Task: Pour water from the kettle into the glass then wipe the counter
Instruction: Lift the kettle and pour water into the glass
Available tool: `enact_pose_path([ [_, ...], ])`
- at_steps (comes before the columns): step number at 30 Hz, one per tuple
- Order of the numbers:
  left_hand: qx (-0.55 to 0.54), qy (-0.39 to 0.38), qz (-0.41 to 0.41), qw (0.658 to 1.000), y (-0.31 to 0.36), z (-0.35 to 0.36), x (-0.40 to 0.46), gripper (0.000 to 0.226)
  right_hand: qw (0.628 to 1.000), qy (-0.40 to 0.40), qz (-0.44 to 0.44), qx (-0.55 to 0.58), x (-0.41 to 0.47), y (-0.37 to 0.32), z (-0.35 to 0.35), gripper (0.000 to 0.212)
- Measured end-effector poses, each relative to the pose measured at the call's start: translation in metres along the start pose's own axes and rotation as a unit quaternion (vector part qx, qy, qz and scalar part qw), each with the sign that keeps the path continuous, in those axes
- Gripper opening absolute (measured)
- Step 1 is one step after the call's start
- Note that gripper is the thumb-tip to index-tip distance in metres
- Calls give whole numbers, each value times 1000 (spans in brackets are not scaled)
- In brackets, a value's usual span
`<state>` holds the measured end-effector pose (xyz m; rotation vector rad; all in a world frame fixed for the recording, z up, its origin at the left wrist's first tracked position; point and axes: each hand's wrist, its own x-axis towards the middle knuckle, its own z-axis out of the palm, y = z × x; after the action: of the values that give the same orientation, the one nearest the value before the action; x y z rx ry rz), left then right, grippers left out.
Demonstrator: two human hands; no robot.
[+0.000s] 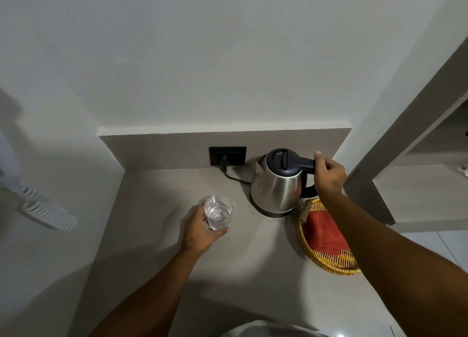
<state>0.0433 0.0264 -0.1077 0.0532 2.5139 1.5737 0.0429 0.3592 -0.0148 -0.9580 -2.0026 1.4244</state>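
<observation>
A steel kettle with a dark lid and handle stands upright on its base at the back of the grey counter. My right hand is wrapped around the kettle's handle. A clear glass stands on the counter to the kettle's left, and my left hand grips it from the near side. A red cloth lies in a woven yellow basket just in front of the kettle, partly hidden under my right forearm.
A black wall socket with the kettle's cord plugged in sits on the backsplash. A coiled white cord hangs on the left wall. A shelf unit borders the counter's right side. A rounded metal rim shows at the bottom edge.
</observation>
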Motion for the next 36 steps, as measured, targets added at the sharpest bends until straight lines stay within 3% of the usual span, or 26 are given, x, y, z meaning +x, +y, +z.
enact_pose_path([
  [5, -17, 15, 3, 1000, 0, 0, 2, 87, 989, -71, -121, -55, 1, -33, 8, 48],
  [9, -25, 17, -4, 1000, -6, 1, 4, 83, 952, -138, -255, -101, -5, -68, 24, 40],
  [13, -8, 19, -2, 1000, -4, 2, 4, 81, 891, -191, -379, -162, -25, -98, 42, 34],
  [19, -14, 15, -3, 1000, -5, 1, 3, 79, 767, -213, -534, -285, -62, -126, 63, 39],
  [22, -19, 17, 4, 1000, -6, -1, 3, 80, 730, -229, -567, -305, -73, -131, 66, 41],
  [36, -28, 7, -6, 1000, -10, 0, 1, 68, 639, -225, -659, -327, -97, -167, 73, 40],
])
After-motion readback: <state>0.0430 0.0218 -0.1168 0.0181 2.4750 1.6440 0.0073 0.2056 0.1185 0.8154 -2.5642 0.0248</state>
